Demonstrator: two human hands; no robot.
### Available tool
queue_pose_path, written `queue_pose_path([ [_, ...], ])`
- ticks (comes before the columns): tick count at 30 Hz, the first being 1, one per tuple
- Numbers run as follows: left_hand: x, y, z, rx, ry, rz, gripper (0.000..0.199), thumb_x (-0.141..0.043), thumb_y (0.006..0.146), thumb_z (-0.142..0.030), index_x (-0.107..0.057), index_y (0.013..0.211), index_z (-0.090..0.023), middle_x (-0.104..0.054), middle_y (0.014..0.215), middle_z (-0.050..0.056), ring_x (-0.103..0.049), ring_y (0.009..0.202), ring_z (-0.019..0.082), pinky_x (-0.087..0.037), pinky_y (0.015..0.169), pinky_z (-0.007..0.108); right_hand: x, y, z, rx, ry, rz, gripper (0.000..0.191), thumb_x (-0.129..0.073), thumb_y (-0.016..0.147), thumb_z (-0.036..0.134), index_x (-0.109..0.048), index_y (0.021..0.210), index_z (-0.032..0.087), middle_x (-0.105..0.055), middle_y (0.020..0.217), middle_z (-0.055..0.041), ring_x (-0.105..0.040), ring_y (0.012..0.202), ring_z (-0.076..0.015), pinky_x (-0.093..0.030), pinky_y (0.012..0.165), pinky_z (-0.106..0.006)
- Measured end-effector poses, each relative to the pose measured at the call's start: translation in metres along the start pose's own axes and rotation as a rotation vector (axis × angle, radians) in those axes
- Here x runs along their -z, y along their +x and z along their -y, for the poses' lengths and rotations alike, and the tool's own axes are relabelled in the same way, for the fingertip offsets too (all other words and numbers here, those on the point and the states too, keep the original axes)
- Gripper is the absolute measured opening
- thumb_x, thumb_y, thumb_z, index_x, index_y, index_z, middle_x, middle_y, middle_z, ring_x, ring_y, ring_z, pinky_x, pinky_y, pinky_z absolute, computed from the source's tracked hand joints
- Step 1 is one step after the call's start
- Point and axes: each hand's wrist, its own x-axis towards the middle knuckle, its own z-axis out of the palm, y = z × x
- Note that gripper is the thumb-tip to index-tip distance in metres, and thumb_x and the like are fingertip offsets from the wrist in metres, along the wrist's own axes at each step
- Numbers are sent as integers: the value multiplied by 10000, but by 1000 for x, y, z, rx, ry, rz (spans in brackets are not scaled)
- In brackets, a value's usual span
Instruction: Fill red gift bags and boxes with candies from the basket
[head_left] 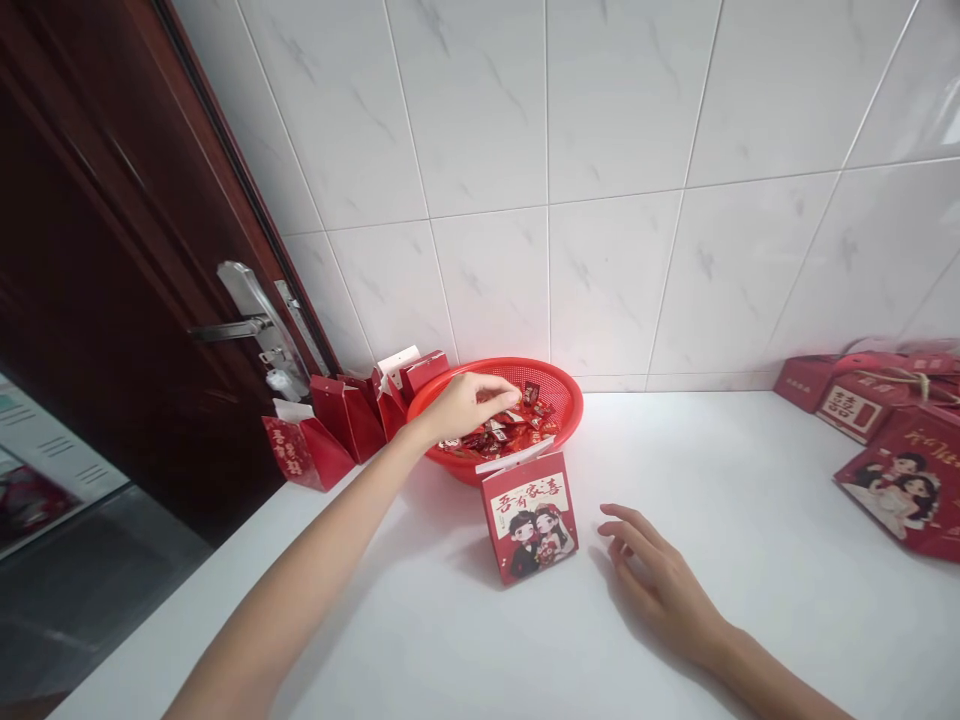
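Observation:
My left hand (472,405) reaches over a red plastic basket (576,410), thumb and fingertips brought together in a pinch. What sits between the fingertips, if anything, is too small to make out. Below the hand, wrapped candies (517,435) in red and dark wrappers lie in the basket. A red gift box (529,520) with a cartoon bride and groom stands upright in front of the basket, its white-edged top flaps apart. To the right of that box, my right hand (649,575) rests by the white table, fingers loosely apart, touching no box.
Several red gift boxes (330,455) stand left of the basket, close to the table's left edge. More red boxes (892,500), one tied with twine, are grouped at the far right. A tiled wall (615,280) rises behind the table (675,450); a dark door (112,250) is at left.

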Motion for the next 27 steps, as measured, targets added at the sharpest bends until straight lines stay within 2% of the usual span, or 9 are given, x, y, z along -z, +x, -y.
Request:
queue_pose_path([
  [3,-8,42,23,79,166,118,262,-555,895,-303,-752,1024,-188,-771,1066,36,-696,977,197,-523,895,277,0,1,1,-6,-5,4,187,-371,1017,269,-547,1078,253,-582,1320,-133,-674,704,-142,-574,702,-332],
  [6,-27,77,42,112,380,280,321,-510,877,-185,-738,1100,-219,-741,1169,22,-688,1014,172,-509,880,223,0,2,5,-24,10,-10,190,-375,1023,290,-557,1060,249,-585,1309,-134,-669,688,-136,-572,694,-322],
  [11,-64,110,64,152,482,406,332,-666,716,-140,-762,1010,-264,-759,1067,38,-697,977,216,-518,820,250,-2,2,5,-29,42,-25,185,-397,1026,303,-571,1044,244,-591,1298,-140,-666,694,-137,-567,692,-305],
  [16,-81,121,82,208,541,480,337,-772,645,-222,-756,980,-259,-757,960,45,-698,901,225,-515,769,254,-2,4,2,-39,66,-21,189,-399,1026,292,-581,1021,244,-597,1293,-134,-680,727,-141,-573,696,-295],
  [19,-79,120,92,245,563,492,307,-779,682,-285,-746,986,-254,-748,947,44,-693,879,218,-517,759,263,-1,4,3,-44,84,-6,197,-403,1023,297,-592,1001,244,-615,1267,-127,-685,730,-143,-581,680,-283],
  [24,-72,114,101,296,560,507,263,-675,869,-381,-703,1044,-187,-725,1011,64,-685,878,190,-546,793,333,2,3,4,-64,99,25,208,-407,1023,316,-595,981,239,-632,1225,-134,-672,689,-141,-587,666,-285],
  [27,-73,112,101,313,550,502,260,-734,801,-345,-717,1012,-193,-732,1010,56,-692,873,202,-547,778,308,3,2,3,-65,96,36,206,-411,1020,320,-595,976,239,-636,1218,-134,-674,699,-145,-590,669,-283],
])
